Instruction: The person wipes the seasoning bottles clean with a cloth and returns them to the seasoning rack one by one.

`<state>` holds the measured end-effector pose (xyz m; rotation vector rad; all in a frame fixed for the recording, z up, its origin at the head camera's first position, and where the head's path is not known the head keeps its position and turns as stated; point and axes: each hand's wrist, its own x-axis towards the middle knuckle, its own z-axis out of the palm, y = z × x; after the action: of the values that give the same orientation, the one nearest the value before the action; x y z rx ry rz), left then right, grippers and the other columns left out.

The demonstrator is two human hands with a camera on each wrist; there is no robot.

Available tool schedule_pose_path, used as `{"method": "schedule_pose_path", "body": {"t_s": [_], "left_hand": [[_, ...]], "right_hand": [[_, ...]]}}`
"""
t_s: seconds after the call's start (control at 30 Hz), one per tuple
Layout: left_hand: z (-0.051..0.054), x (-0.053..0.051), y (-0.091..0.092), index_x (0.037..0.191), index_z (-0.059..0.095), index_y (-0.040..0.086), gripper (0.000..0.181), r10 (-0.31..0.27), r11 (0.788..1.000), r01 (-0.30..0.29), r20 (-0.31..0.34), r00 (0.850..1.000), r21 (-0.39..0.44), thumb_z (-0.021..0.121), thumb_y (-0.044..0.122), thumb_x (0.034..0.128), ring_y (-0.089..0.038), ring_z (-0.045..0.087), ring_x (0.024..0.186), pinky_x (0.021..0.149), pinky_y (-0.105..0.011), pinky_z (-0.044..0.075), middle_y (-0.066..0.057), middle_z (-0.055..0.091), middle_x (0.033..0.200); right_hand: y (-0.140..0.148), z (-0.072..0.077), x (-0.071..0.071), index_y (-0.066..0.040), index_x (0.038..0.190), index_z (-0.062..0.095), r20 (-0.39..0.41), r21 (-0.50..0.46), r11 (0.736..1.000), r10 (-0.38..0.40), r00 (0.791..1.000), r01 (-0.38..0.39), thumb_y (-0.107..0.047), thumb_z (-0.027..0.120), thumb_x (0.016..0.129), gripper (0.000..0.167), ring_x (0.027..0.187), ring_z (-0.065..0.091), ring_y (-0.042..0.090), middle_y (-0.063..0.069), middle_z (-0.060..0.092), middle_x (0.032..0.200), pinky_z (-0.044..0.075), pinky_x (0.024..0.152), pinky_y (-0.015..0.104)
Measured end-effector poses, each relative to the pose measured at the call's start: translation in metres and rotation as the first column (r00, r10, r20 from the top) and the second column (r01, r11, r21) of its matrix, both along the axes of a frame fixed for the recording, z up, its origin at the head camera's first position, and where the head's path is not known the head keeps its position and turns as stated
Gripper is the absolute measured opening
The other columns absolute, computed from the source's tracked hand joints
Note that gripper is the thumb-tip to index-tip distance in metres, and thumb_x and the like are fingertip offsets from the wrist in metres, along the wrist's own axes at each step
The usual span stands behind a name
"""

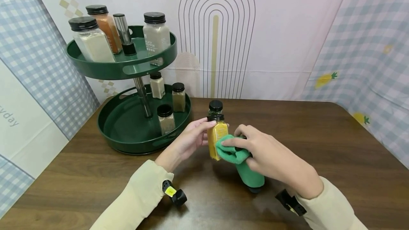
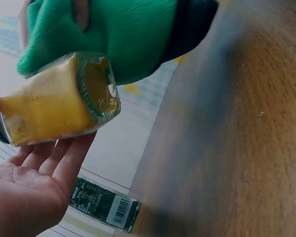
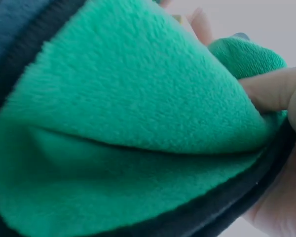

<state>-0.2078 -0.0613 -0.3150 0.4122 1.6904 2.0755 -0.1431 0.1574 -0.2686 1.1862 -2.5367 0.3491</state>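
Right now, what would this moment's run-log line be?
left hand: holds yellow-filled jar | right hand: holds green cloth against jar | lower tray: three small jars

The person's hands (image 1: 192,137) (image 1: 260,148) are bare. The left sleeve (image 1: 134,194), at seven o'clock in the head view, and the right sleeve (image 1: 332,205), at four, are plain pale cream. At four o'clock on the left sleeve's end sits a black wrist unit (image 1: 178,197) with a rounded end and a yellow label (image 1: 170,191), its marks unreadable; at eight o'clock on the right, a boxier black device (image 1: 289,201) shows a small yellowish patch.
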Motion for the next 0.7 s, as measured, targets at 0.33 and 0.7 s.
{"method": "schedule_pose_path", "body": {"t_s": [0.33,0.7], "left_hand": [[-0.0031,-0.0045,-0.0033,0.132,0.045,0.007,0.046,0.038,0.999,-0.038,0.033,0.999,0.021,0.049,0.031,0.0937,-0.020,0.061,0.107,0.093,-0.038,0.043,-0.007,0.057,0.130],[-0.0026,-0.0059,-0.0058,0.132,0.046,0.004,0.046,-0.002,0.995,-0.002,0.037,0.999,0.102,0.051,0.028,0.0929,-0.022,0.063,0.107,0.095,-0.040,0.046,-0.008,0.060,0.126]], "right_hand": [[-0.0071,-0.0035,0.0030,-0.031,0.109,0.068,0.219,0.136,0.990,0.016,0.976,-0.047,0.012,0.048,0.069,0.062,0.068,0.039,0.006,-0.011,0.045,0.085,0.034,0.057,0.017],[-0.0046,0.0013,0.0029,-0.029,0.116,0.065,0.119,0.002,0.999,0.032,0.992,-0.033,0.014,0.050,0.065,0.068,0.076,0.045,0.005,-0.008,0.052,0.099,0.039,0.064,0.020]]}}
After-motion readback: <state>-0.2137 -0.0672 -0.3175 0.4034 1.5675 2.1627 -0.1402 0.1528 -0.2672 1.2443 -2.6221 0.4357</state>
